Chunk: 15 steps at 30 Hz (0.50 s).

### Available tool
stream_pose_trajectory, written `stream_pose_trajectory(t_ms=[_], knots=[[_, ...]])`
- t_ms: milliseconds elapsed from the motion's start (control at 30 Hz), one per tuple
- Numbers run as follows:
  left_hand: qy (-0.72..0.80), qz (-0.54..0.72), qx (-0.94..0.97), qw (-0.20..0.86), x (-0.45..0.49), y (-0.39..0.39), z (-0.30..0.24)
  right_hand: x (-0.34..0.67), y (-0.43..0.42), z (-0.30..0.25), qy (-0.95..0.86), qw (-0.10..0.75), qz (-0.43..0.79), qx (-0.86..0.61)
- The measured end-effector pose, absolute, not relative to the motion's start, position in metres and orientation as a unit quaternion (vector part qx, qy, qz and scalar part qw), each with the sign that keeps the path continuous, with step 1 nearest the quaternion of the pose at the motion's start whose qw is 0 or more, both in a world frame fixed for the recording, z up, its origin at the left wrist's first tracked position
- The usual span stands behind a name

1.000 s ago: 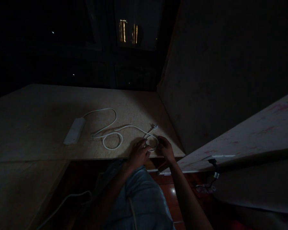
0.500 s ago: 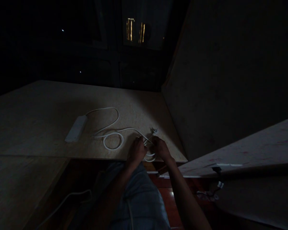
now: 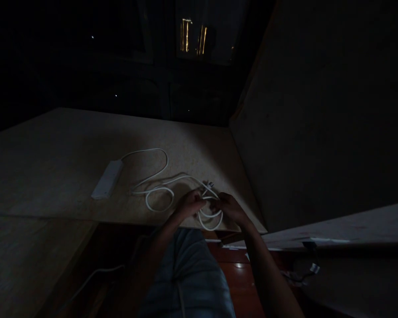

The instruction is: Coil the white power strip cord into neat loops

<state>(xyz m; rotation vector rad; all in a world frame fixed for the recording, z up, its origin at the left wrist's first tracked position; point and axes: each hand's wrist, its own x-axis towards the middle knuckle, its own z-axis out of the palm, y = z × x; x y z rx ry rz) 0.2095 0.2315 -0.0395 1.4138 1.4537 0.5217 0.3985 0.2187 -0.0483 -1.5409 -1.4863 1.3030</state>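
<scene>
A white power strip [image 3: 108, 180] lies on the pale countertop, left of my hands. Its white cord [image 3: 159, 189] runs right in loose bends, with one loop resting on the surface. Close to the counter's front edge, my left hand [image 3: 190, 203] is closed on the left side of a small coil of this cord. My right hand [image 3: 230, 206] grips the coil's right side. Below and between the hands hang the coil's rounded loops. Just beyond my fingers the plug [image 3: 208, 185] shows its prongs. Dim light hides the exact fingertips.
The countertop [image 3: 69, 132] meets a dark wall panel [image 3: 318, 110] on the right and a dark window [image 3: 205, 31] behind. A second pale surface [image 3: 16, 256] is at lower left. Another white cord [image 3: 96, 271] hangs below the counter. Reddish floor [image 3: 235, 282] shows beneath.
My hands have spread slightly apart, and the coil's loops between them look larger and rounder. The plug sits closer to the hands. The whole view has shifted a little.
</scene>
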Motion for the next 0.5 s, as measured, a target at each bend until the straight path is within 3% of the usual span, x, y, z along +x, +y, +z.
stream_pose_trajectory(t_ms=[67,167,333,500], knots=[[0.554,0.281,0.445,0.645,0.205,0.233,-0.041,0.395,0.218,-0.046,-0.483,0.360,0.587,-0.541],[0.477,0.345,0.277,0.759,0.198,0.232,-0.042,0.390,0.218,-0.046,-0.395,0.426,0.631,-0.515],[0.407,0.446,0.108,0.790,0.188,0.223,-0.045,0.388,0.223,-0.058,-0.285,0.514,0.667,-0.458],[0.353,0.521,0.114,0.769,0.194,0.205,-0.044,0.394,0.234,-0.076,-0.174,0.570,0.704,-0.386]])
